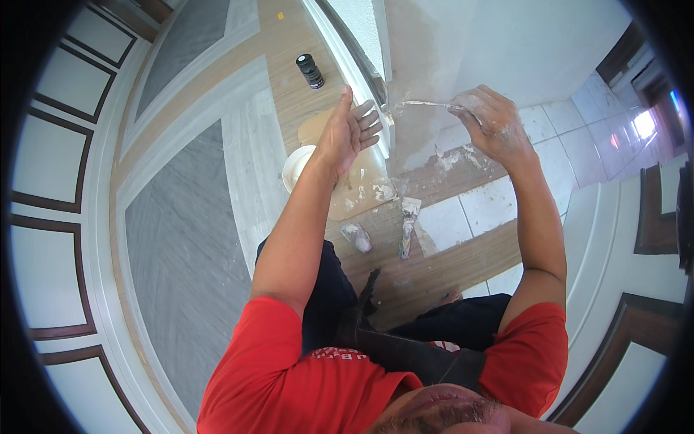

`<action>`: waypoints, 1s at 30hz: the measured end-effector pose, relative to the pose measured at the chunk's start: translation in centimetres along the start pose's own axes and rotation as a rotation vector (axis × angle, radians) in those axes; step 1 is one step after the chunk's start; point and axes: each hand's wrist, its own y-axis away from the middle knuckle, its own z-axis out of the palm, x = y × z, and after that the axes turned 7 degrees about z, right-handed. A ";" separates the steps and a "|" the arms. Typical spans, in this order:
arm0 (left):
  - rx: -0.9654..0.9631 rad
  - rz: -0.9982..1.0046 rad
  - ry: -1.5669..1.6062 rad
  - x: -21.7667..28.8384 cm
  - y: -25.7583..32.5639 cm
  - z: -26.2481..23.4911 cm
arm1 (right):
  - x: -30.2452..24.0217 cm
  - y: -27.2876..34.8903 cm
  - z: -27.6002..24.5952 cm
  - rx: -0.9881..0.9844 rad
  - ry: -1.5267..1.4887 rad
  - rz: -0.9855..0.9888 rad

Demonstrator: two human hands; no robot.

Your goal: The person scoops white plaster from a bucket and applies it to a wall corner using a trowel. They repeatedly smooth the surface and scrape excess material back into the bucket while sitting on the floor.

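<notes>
My right hand (491, 123), dusted with white filler, grips the handle of a putty knife (426, 105) whose thin blade lies against the corner edge of a white wall (506, 43). My left hand (350, 130) is raised with its fingers spread and its palm turned toward the same corner, just left of the blade tip; it holds nothing. Grey patches of filler show on the wall around the blade.
Below on the wood-and-tile floor lie a tan board (361, 192) smeared with filler, a white bowl (295, 168), a second putty knife (408, 224), a small filler-covered object (357, 236) and a dark can (310, 71). Panelled walls curve along both sides.
</notes>
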 end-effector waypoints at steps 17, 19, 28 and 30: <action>-0.010 0.001 -0.012 0.1 0.4 0.2 | 0.2 -0.1 -0.6 -0.167 -0.039 0.012; -0.022 -0.009 -0.009 0.2 0.5 -0.1 | 0.2 0.3 -0.2 -0.164 -0.114 0.086; -0.048 0.010 -0.018 0.5 1.0 -0.4 | 0.8 1.8 1.7 -0.112 -0.163 0.168; -0.050 0.013 -0.021 0.5 1.0 -0.2 | 0.8 1.5 1.3 -0.057 -0.147 0.140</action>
